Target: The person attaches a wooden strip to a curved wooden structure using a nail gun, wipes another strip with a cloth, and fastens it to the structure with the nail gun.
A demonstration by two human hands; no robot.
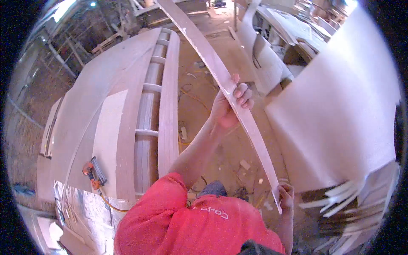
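Observation:
A long, thin wooden strip (pixel 208 55) runs from the top of the view down to the lower right. My left hand (pixel 231 102) is wrapped round its middle, with the fingers curled over the right edge. Near the strip's lower end, my right hand (pixel 285 193) grips it with bent fingers. To the left lies a large wooden panel structure (pixel 168 106) with a slotted channel crossed by short ribs. An orange tool (pixel 94 172) rests on that structure, apart from both hands.
A large pale sheet (pixel 335 110) stands on the right. Thin offcuts (pixel 344 195) are heaped at the lower right. A yellow hose (pixel 111 205) leads from the orange tool. Scraps and a cord lie on the brown floor (pixel 199 123). Curved panels (pixel 265 63) stand further back.

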